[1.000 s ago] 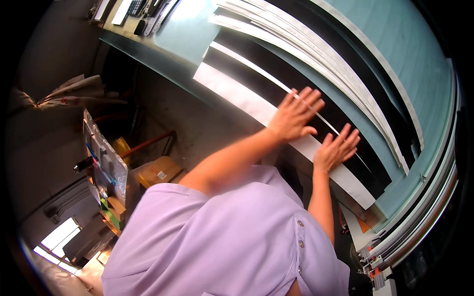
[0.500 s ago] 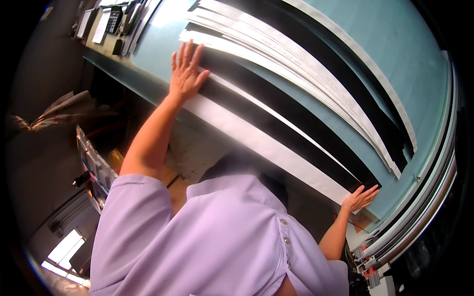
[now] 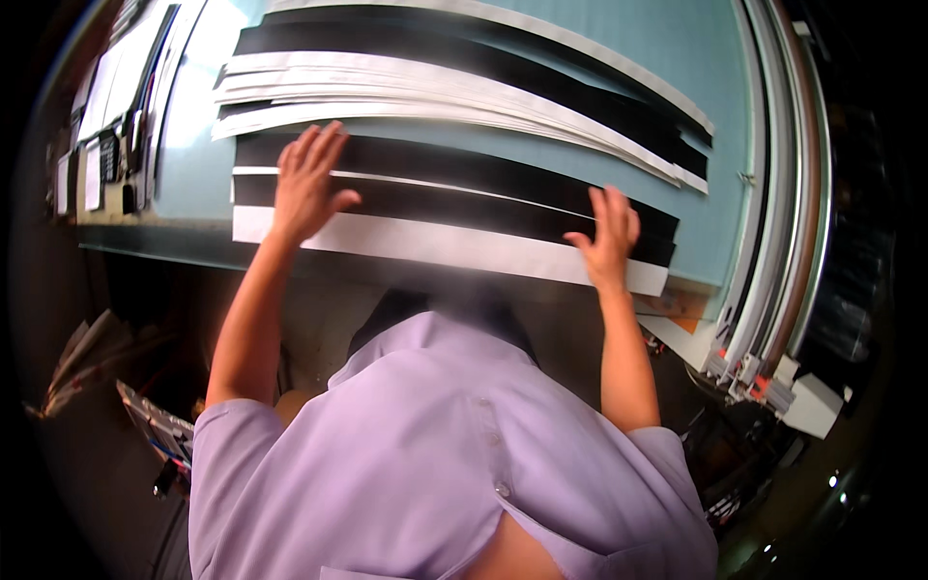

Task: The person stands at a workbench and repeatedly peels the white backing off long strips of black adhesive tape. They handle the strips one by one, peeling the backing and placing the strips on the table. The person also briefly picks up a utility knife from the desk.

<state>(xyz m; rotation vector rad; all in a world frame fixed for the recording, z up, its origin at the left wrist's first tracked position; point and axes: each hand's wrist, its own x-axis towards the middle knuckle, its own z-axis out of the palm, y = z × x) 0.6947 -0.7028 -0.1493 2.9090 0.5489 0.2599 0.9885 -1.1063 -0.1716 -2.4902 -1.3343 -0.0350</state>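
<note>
Long strips with black and white bands lie side by side along the near edge of a pale blue-green table. My left hand (image 3: 311,186) rests fingers spread near their left end, fingertips reaching the upper black strip (image 3: 464,162). Toward the right end, my right hand (image 3: 609,237) is over the lower black strip (image 3: 454,205) and the white band (image 3: 425,243) nearest me, its fingers apart and curved slightly. Whether the right palm touches the strips I cannot tell. Neither hand grips anything.
Beyond them lies a fanned stack of white strips (image 3: 406,89), with more black strips (image 3: 464,50) behind. A metal rail (image 3: 764,193) runs along the table's right side. At the left are a calculator (image 3: 109,157) and papers (image 3: 106,92). The table's near edge is close to my body.
My view has turned, so the strips now run more level. My right hand has come off the strips' right corner and moved inward; my left hand stays near the left end.
</note>
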